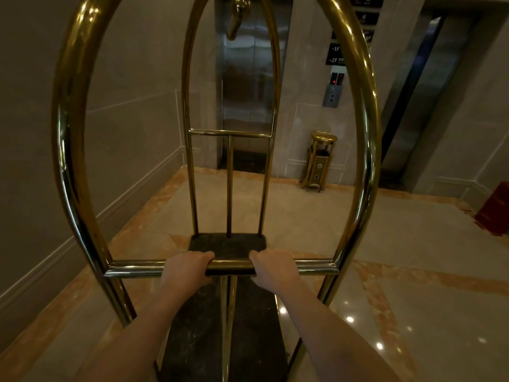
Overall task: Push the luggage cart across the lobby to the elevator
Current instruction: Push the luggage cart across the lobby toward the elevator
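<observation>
The person stood behind the luggage cart (220,133), both bare arms stretched forward to its near crossbar (230,264). The left hand (187,267) and the right hand (271,267) were each clenched over the top of that bar, one on either side of the centre post, knuckles up and fingers curled down the far side; each grip was closed on the bar and on nothing else. Holding it close to the middle and evenly spaced probably let the push run straight down the cart's length, so the nose would not swing toward either wall. The dark carpeted deck (228,244) showed no bags in the part that could be seen, and a brass hook (238,17) hung from the top of the frame. The cart stood on the polished marble floor (413,244), already in the elevator bay, its far end pointed almost squarely at the steel elevator door (248,86), which was shut. The call panel (332,91) sat on the wall just to the right of that door, with a brass ashtray stand (321,161) below it against the wall, and a second elevator (424,92) further right. Judging from this, the crossing was nearly done; what remained seemed a short straight roll, kept clear of the stand, and a call for the elevator.
</observation>
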`<act>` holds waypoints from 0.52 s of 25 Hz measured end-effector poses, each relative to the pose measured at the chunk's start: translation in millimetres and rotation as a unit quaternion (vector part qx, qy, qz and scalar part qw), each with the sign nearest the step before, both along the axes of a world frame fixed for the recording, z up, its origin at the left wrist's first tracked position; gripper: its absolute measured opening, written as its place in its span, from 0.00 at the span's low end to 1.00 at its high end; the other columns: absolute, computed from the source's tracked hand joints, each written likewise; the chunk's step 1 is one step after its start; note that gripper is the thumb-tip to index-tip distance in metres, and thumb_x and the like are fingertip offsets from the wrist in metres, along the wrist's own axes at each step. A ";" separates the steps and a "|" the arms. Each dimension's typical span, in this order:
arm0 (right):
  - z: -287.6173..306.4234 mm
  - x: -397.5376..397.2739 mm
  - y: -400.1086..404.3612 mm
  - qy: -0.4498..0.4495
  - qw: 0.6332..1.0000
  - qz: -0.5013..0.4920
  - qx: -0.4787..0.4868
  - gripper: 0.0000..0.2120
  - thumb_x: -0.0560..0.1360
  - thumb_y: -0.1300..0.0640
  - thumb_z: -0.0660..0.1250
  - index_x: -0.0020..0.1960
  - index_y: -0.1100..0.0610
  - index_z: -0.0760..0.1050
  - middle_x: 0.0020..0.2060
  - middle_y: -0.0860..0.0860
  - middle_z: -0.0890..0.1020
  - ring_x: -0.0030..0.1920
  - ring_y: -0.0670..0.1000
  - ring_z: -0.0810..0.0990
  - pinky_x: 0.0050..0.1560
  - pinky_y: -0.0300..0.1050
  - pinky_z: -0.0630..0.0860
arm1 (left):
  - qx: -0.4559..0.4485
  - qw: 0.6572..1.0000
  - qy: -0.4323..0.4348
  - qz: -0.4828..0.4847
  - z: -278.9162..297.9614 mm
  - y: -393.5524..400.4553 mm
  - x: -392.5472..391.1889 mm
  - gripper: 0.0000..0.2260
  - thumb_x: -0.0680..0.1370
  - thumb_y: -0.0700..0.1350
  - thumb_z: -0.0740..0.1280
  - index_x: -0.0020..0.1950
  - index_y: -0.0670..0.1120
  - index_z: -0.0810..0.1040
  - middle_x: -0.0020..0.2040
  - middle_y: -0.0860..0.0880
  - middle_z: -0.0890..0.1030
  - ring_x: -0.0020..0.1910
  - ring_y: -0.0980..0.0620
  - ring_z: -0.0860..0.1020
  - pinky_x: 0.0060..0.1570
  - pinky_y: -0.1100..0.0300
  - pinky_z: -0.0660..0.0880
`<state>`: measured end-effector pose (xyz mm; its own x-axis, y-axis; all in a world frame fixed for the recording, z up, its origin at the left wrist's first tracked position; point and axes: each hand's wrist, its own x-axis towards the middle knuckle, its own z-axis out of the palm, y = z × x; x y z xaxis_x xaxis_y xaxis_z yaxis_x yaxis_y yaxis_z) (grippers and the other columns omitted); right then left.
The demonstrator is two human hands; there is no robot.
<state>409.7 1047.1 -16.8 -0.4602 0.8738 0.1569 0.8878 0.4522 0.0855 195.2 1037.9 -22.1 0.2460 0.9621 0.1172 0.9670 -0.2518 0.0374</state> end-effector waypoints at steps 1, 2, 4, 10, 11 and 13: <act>0.6 -0.8 12.4 0.001 1.000 0.001 -0.001 0.12 0.76 0.49 0.67 0.54 0.54 0.72 0.41 0.51 0.79 0.41 0.52 0.79 0.41 0.48 0.74 | 0.000 1.000 0.000 -0.002 0.0 12.4 -1.0 0.08 0.73 0.52 0.70 0.50 0.58 0.74 0.42 0.55 0.79 0.42 0.56 0.78 0.42 0.57 0.79; 1.2 -1.5 23.0 -0.001 1.000 0.000 -0.002 0.12 0.76 0.49 0.67 0.54 0.55 0.72 0.41 0.51 0.79 0.41 0.52 0.79 0.41 0.48 0.74 | -0.001 1.000 -0.001 -0.003 0.3 22.9 -2.3 0.08 0.73 0.52 0.70 0.51 0.58 0.74 0.42 0.55 0.80 0.42 0.56 0.78 0.42 0.57 0.78; 3.2 -4.5 45.9 0.001 1.000 -0.002 -0.003 0.11 0.76 0.49 0.68 0.54 0.54 0.72 0.41 0.51 0.79 0.40 0.52 0.79 0.42 0.48 0.76 | -0.003 1.000 0.005 -0.012 2.5 45.4 -5.3 0.08 0.74 0.52 0.69 0.51 0.57 0.74 0.43 0.55 0.80 0.43 0.55 0.78 0.42 0.58 0.77; 0.3 -20.0 115.3 0.007 1.000 -0.010 -0.007 0.11 0.75 0.51 0.69 0.54 0.54 0.73 0.40 0.51 0.79 0.40 0.52 0.79 0.42 0.49 0.78 | 0.011 0.999 0.015 -0.030 5.4 116.3 -20.8 0.07 0.73 0.52 0.69 0.50 0.57 0.75 0.43 0.54 0.81 0.43 0.54 0.79 0.42 0.58 0.78; -0.8 -24.2 127.7 0.006 1.000 -0.012 -0.005 0.11 0.75 0.50 0.69 0.54 0.54 0.73 0.40 0.51 0.79 0.40 0.52 0.79 0.43 0.49 0.78 | 0.011 0.999 0.011 -0.031 4.6 129.3 -25.7 0.07 0.73 0.52 0.69 0.50 0.58 0.75 0.42 0.54 0.80 0.42 0.55 0.79 0.42 0.58 0.78; -1.4 -32.0 149.8 0.008 1.000 -0.015 -0.003 0.11 0.76 0.50 0.68 0.54 0.54 0.73 0.41 0.51 0.79 0.41 0.53 0.79 0.43 0.50 0.78 | 0.009 0.999 0.005 -0.035 3.6 154.2 -34.4 0.07 0.73 0.53 0.69 0.49 0.58 0.75 0.41 0.55 0.80 0.40 0.56 0.78 0.41 0.59 0.77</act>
<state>377.7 1196.8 -18.2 -0.4318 0.8878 0.1593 0.9020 0.4263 0.0689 160.8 1192.1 -18.5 0.3136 0.9404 0.1319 0.9474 -0.3191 0.0229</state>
